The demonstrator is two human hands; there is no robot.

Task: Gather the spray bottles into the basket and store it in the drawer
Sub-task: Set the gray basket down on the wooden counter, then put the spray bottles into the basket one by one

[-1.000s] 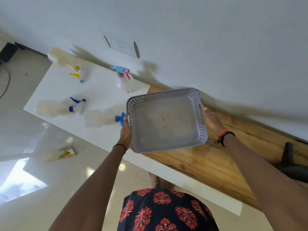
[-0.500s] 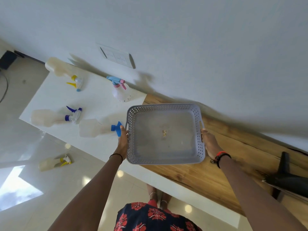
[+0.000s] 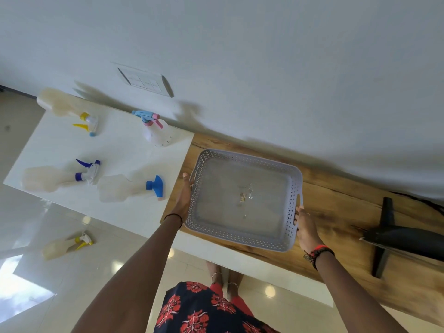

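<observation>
On the glossy floor at the far left a yellow-triggered bottle (image 3: 66, 245) showed; whether it lay there or was only a reflection could not be told. Above it stretched the white tabletop (image 3: 125, 155), which carried four spray bottles, all outside the basket. The yellow-trigger bottle (image 3: 63, 107) lay on its side at the far left corner near the wall. The dark-blue-trigger bottle (image 3: 46, 179) lay on its side at the near edge. Just right of it lay the blue-trigger bottle (image 3: 116, 188), nozzle pointing toward the basket. The pink-and-blue-trigger bottle (image 3: 157, 137) stood upright by the wall, below a switch panel (image 3: 144, 81).

The left hand (image 3: 183, 200) lay along the left wall of the grey perforated basket (image 3: 245, 160), fingers hooked at that side's handle and gripping it. The basket sat level over the wooden countertop (image 3: 336, 207), just right of the white top's edge; whether it touched the wood could not be told. A few small bits lay on its floor. The right hand (image 3: 306, 227) clasped the basket's right handle, fingers curled through the slot, a red-and-black bracelet on the wrist. Farther right on the wood stood a black stand (image 3: 396, 239).
</observation>
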